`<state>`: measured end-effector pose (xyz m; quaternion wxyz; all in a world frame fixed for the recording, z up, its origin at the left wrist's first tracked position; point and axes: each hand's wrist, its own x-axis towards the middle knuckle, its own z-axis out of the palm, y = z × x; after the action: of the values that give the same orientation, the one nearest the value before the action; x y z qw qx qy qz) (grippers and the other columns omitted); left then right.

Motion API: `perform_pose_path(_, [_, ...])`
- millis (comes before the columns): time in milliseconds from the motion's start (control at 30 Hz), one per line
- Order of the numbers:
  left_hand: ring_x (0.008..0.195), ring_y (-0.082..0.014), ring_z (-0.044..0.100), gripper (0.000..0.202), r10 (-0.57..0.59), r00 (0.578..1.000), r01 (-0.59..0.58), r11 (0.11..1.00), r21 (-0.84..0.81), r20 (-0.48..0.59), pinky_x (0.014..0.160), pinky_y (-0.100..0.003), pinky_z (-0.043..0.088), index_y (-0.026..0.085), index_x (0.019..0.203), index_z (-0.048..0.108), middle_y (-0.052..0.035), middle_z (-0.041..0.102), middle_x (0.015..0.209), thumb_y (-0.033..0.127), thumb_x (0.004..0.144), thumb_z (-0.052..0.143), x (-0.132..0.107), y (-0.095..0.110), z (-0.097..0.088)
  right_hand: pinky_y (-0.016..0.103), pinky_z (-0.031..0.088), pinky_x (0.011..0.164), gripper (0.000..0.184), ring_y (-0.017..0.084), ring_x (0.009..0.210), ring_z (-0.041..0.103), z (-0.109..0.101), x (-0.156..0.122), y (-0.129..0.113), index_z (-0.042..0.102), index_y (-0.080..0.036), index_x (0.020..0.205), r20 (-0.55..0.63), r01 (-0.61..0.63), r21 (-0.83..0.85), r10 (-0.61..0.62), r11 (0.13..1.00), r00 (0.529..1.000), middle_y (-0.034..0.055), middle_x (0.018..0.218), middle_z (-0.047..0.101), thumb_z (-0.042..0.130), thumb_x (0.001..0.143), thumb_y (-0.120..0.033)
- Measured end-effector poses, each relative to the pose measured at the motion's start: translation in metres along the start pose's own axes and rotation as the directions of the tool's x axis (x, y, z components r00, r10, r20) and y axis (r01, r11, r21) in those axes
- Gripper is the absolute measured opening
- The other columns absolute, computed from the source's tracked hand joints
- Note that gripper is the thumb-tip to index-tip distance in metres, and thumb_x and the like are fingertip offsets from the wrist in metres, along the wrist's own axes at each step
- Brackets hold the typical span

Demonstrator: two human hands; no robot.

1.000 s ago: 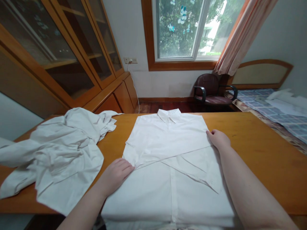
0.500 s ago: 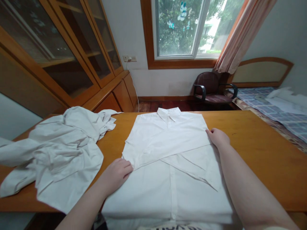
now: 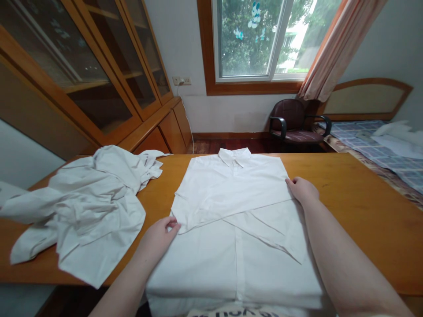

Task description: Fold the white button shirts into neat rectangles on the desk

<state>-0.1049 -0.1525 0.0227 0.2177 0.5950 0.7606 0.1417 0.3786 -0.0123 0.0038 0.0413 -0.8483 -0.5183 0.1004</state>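
Pinches the near-left folded edge of the white shirt (image 3: 231, 264) with the narrowly closed left hand (image 3: 158, 237). Presses the right hand (image 3: 303, 190) flat and open-palmed on the opposite edge, likely to pin the crossed sleeves. Keeps the shirt spread on the wooden table (image 3: 357, 207) between both grips, collar on the far side. Outboard of the left grip, just beside it and apart from the shirt: crumpled white garments (image 3: 89, 207).

The wooden tabletop (image 3: 357, 207) carries a white shirt (image 3: 231, 189) spread flat at its middle, collar toward 12 o'clock, hem over the 6 o'clock edge. At 9 o'clock lies a crumpled heap of white garments (image 3: 89, 207).
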Motion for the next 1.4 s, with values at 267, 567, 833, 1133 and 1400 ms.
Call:
perform_pose_path(267, [0.082,-0.0197,0.065,0.024,-0.012,0.996,0.006,0.998,-0.065,-0.083,0.071,-0.027,0.046,0.018,0.092,0.057,-0.0059,0.07,0.087,0.036,0.083,0.043,0.007,0.011,0.011,0.031,0.042,0.061,0.046,0.025,0.081,0.062,-0.002,-0.003,-0.002,0.065,-0.021,0.085,0.006,-0.008,0.004,0.008,1.0,1.0,0.0101,0.085,0.067,0.036,0.086,-0.056])
perform_pose_path(567, [0.093,-0.0242,0.066,0.026,-0.054,0.994,0.081,0.954,0.29,-0.097,0.073,-0.03,0.046,0.017,0.108,0.051,-0.0127,0.068,0.104,0.028,0.092,0.035,-0.005,0.016,0.024,0.033,0.044,0.066,0.044,0.026,0.086,0.062,-0.001,-0.001,-0.003,0.065,-0.021,0.09,0.018,-0.022,-0.018,0.022,1.0,1.0,0.0112,0.09,0.067,0.035,0.088,-0.053])
perform_pose_path(833, [0.076,-0.0264,0.067,0.03,-0.042,0.994,0.081,0.903,0.423,-0.102,0.061,-0.031,0.042,0.014,0.12,0.04,-0.0115,0.069,0.078,0.024,0.093,0.03,-0.011,0.021,0.029,0.033,0.044,0.068,0.043,0.025,0.087,0.062,0.0,-0.002,-0.003,0.065,-0.022,0.092,0.026,-0.031,-0.025,0.031,0.999,0.999,0.011,0.092,0.067,0.035,0.089,-0.052])
perform_pose_path(1133, [0.082,-0.0233,0.065,0.029,0.054,0.996,-0.086,0.845,0.527,0.077,0.066,-0.032,0.041,0.019,0.107,0.049,-0.0112,0.067,0.088,0.013,0.09,0.025,-0.011,0.025,0.019,0.032,0.043,0.067,0.045,0.026,0.085,0.062,-0.002,0.0,-0.002,0.066,-0.02,0.09,0.029,0.017,-0.037,-0.016,0.999,0.999,0.0118,0.09,0.068,0.036,0.089,-0.054])
perform_pose_path(1400, [0.081,-0.0231,0.064,0.028,0.105,0.983,-0.174,0.793,0.584,0.151,0.067,-0.033,0.042,0.018,0.102,0.05,-0.0111,0.065,0.085,0.011,0.089,0.026,-0.01,0.027,0.016,0.032,0.044,0.067,0.044,0.026,0.088,0.062,-0.003,0.001,-0.001,0.066,-0.02,0.091,0.034,0.012,-0.032,-0.011,0.999,0.999,0.0122,0.094,0.067,0.037,0.089,-0.052])
